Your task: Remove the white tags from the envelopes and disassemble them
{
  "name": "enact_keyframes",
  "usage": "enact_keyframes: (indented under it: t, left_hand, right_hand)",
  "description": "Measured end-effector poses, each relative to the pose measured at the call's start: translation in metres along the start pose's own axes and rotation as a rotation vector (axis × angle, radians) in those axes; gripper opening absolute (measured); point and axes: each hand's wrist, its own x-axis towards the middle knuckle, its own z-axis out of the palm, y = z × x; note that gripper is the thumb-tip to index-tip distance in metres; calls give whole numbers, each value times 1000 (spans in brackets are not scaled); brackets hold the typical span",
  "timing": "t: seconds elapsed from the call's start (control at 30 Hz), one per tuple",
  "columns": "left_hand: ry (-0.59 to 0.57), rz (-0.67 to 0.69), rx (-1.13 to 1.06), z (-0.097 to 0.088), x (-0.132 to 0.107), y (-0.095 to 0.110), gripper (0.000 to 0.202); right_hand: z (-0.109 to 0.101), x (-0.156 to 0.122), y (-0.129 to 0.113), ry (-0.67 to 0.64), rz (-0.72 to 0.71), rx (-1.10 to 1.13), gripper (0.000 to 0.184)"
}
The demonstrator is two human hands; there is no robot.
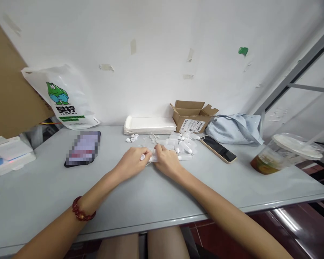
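Small translucent bottle (154,157): it sits between the person's two hands, low over the grey table (116,212), well back from the front edge. The left hand (133,161) is closed in a pinch at the bottle's left end, where a round white cap (142,157) shows by the thumb. The right hand (166,159) curls its fingers around the body, hiding most of it. Its long axis seems to run roughly left to right, nearly level, with the white neck end toward the left hand; the covered end leaves some doubt.

It should be very light, its thin plastic wall slightly springy and rather slippery, more likely to dent or roll than to break. The firm hold is round the middle of the body, with a fingertip pinch for the cap.

Just beyond the right hand, similar loose bottles (187,146) lie on their sides, pointing various ways. Beyond the left hand are a few loose white caps (135,137). Farther back stand a flat white stack (151,124) and an open carton (192,112).
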Motion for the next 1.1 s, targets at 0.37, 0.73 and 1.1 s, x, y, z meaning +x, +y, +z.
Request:
enact_keyframes:
  t: [0.37,0.73,1.1]
  left_hand:
    - [-90,29,-10,-11,-3,-3,28]
    - [-224,-471,-742,-8,2,1,30]
    - [224,-589,-1448,-37,20,-37,23]
  right_hand:
    - [-1,2,5,9,-1,76,26]
    - [5,3,5,60,-19,26,25]
    - [-2,3,11,51,79,58,26]
